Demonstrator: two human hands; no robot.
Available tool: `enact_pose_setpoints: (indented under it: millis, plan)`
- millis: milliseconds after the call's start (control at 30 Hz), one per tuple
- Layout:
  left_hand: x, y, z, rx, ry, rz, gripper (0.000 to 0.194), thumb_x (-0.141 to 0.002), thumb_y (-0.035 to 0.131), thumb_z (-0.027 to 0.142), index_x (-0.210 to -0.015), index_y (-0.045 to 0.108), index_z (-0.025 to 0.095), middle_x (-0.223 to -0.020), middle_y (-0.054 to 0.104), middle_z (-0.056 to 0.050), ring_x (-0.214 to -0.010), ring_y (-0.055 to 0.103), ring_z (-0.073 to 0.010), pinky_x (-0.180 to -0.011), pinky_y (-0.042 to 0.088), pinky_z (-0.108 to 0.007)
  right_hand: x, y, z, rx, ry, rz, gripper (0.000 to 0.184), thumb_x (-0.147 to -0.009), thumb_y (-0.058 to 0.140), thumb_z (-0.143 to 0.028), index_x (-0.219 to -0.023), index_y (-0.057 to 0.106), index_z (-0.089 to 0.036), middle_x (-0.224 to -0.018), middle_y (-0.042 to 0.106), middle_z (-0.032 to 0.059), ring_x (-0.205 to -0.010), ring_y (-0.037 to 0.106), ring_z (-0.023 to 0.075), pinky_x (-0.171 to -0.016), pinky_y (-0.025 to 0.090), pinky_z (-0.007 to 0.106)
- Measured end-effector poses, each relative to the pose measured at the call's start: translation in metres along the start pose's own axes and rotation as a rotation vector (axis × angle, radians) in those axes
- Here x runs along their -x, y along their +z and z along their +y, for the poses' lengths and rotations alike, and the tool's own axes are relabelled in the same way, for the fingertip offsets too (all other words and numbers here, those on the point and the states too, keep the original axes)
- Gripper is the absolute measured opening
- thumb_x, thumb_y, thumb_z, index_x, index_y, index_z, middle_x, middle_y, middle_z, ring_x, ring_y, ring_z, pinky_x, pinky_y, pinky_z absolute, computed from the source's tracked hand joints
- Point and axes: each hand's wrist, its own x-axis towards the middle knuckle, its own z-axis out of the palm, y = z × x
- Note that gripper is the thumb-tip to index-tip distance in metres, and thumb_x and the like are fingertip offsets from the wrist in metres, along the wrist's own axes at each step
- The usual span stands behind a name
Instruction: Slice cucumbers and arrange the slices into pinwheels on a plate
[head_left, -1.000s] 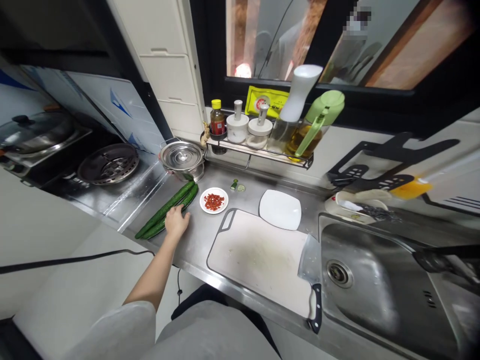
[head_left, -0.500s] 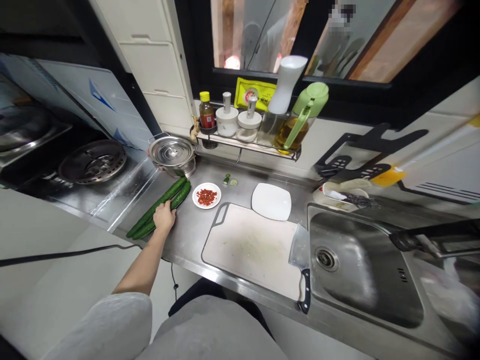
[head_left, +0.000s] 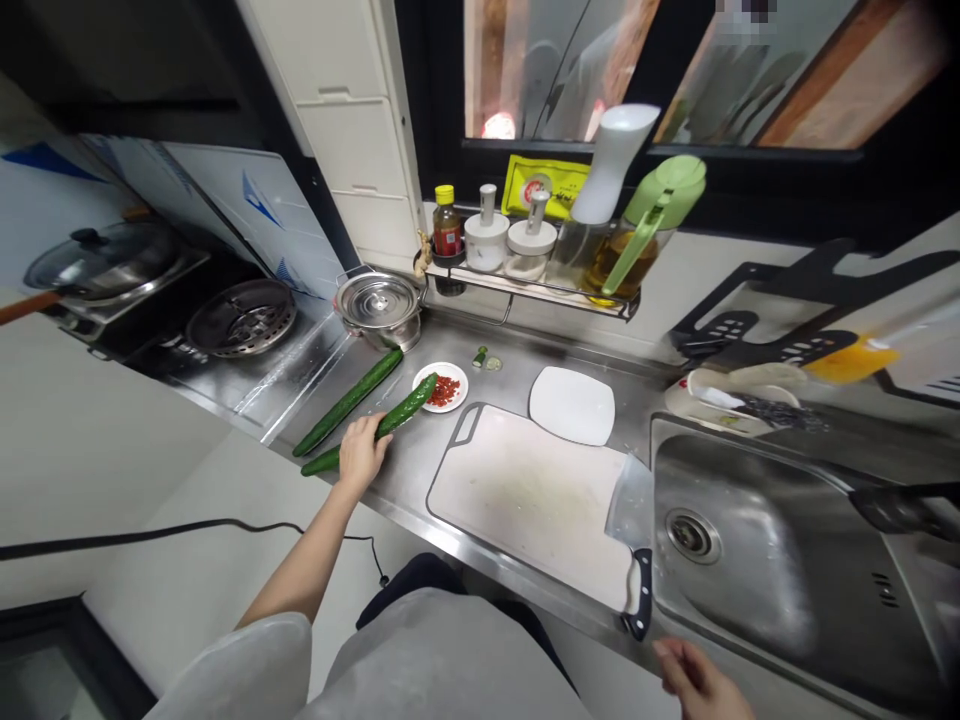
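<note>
My left hand [head_left: 361,452] is closed around the middle of a cucumber [head_left: 409,405], whose far end passes over the edge of a small white plate [head_left: 460,402] of chopped red pieces. A second cucumber [head_left: 349,400] lies on the steel counter to its left. At the lower right edge, my right hand [head_left: 701,682] hangs with fingers loosely bent and a gap showing, holding nothing visible. Nearest to it is the black handle of a cleaver [head_left: 631,500], lying along the right side of a pale cutting board [head_left: 517,500]. Cucumber ends [head_left: 486,360] sit behind the board.
A white square plate [head_left: 572,405] stands at the board's back edge. To the right is a steel sink [head_left: 739,560]. A lidded pot [head_left: 380,305] and the stove lie at the left. Bottles and seasoning jars [head_left: 487,243] fill a wall rack.
My left hand has lifted one cucumber away from the other, rightward towards the small plate. My right hand has come into view at the lower right. The view has shifted left.
</note>
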Motion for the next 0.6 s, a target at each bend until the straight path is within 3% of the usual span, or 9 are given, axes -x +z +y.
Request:
enact_pose_setpoints:
  millis: [100,233,400,600]
  plan:
    - [0.011,-0.006,0.021,0.027,0.051,-0.058,0.041,-0.089,0.048,0.034,-0.129,0.049,0.025,-0.119,0.057,-0.007,-0.108,0.050,-0.0257,-0.092,0.042,-0.036,-0.015,-0.009,-0.005,0.018,-0.043,0.167,0.046,-0.055,0.045,-0.065,-0.071,0.057,-0.024,-0.063,0.065,0.0055,-0.058,0.061,0.0236,-0.058,0.047,0.034]
    - [0.020,-0.005,0.049,0.060,0.140,-0.128,0.041,-0.090,0.048,0.033,-0.130,0.049,0.026,-0.119,0.056,-0.007,-0.110,0.048,-0.0250,-0.093,0.040,-0.037,-0.034,-0.013,-0.019,0.052,-0.061,0.331,0.043,-0.055,0.047,-0.063,-0.072,0.053,-0.024,-0.079,0.069,0.0123,-0.073,0.064,0.0295,-0.065,0.048,0.038]
    - [0.028,0.003,0.075,0.039,0.317,-0.168,0.038,-0.091,0.045,0.033,-0.128,0.052,0.026,-0.116,0.056,-0.008,-0.106,0.047,-0.0237,-0.090,0.039,-0.037,-0.052,-0.006,-0.030,0.103,-0.053,0.361,0.044,-0.056,0.046,-0.060,-0.078,0.050,-0.023,-0.090,0.068,0.0166,-0.079,0.064,0.0319,-0.070,0.048,0.041]
    - [0.034,0.007,0.091,-0.043,0.471,-0.207,0.037,-0.092,0.041,0.023,-0.127,0.052,0.028,-0.113,0.055,-0.007,-0.103,0.046,-0.0216,-0.088,0.037,-0.036,-0.064,0.000,-0.028,0.125,0.035,0.311,0.040,-0.058,0.047,-0.058,-0.079,0.049,-0.024,-0.085,0.068,0.0130,-0.082,0.064,0.0331,-0.072,0.047,0.042]
